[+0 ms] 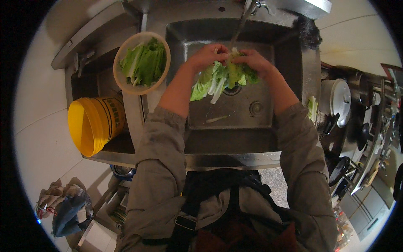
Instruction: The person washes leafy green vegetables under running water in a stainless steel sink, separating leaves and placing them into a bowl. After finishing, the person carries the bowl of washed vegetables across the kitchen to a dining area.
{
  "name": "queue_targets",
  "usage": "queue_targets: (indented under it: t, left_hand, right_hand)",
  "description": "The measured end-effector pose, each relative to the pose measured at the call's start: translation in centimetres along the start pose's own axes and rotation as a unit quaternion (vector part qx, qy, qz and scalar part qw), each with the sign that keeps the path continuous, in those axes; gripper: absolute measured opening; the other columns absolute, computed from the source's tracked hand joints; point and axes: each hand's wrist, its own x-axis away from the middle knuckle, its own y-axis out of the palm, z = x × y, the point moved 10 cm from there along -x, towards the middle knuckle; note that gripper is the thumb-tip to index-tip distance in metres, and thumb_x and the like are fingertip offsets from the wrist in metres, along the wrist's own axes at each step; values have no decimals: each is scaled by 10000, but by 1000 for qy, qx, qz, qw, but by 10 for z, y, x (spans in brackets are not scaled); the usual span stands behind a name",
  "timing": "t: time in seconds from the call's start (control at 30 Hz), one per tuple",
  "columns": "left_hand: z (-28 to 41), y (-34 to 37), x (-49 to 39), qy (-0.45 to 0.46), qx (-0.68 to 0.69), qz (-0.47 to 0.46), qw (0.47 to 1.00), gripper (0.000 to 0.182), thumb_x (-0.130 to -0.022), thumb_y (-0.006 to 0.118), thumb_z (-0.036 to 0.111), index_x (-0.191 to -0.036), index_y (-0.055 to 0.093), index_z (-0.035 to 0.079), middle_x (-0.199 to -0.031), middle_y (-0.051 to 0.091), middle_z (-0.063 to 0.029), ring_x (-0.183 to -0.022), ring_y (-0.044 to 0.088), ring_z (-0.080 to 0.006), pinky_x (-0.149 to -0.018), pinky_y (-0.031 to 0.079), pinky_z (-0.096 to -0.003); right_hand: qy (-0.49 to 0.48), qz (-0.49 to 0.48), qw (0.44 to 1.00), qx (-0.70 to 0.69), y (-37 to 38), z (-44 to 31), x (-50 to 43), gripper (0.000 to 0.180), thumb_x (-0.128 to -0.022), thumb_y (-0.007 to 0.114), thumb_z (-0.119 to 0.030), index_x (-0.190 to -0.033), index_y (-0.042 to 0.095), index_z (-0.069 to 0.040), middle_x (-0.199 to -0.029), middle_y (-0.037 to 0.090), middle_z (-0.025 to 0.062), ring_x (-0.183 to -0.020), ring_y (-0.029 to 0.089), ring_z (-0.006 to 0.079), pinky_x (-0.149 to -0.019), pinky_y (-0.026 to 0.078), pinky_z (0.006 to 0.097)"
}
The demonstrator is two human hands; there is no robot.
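Leafy green lettuce (217, 80) with pale stems is held over the steel sink basin (231, 140), below the faucet (248, 8). My left hand (207, 57) grips it near the top, and several leaves hang down beneath that hand. On the other side, my right hand (253, 61) has its fingers around the upper part of the leaves. The fingertips of both hands come close together there, and the leaves partly hide them. A stream of water seems to fall from the spout behind the hands. On the basin floor lies a loose pale stem piece (216, 119).
A round plastic basket (116, 74) of green leaves stands left of the basin. A yellow bucket (89, 126) lies tilted over the second sink (100, 78). Dark mesh (309, 31) hangs at the right rear corner. A leaf (312, 108) and white pot (340, 97) are at right.
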Motion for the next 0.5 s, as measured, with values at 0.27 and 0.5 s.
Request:
queue_targets:
  t: [0.27, 0.5]
  left_hand:
    - [-27, -10, -4, 5, -22, 47, 999, 216, -776, 619, 286, -847, 566, 89, -784, 586, -2, -712, 533, -90, -602, 391, -254]
    - [-30, -17, -3, -10, -109, 112, 988, 219, -769, 618, 243, -867, 576, 52, -773, 595, -21, -686, 544, -102, -585, 419, -257]
  right_hand:
    - [-82, 170, 964, 186, -15, -8, 5, 384, -690, 686, -247, -985, 612, -12, -821, 643, 115, -712, 622, 185, -667, 485, 329]
    - [-133, 215, 911, 325, 12, -26, 23, 421, -636, 695, -335, -936, 625, -49, -806, 637, 149, -762, 630, 265, -686, 483, 358]
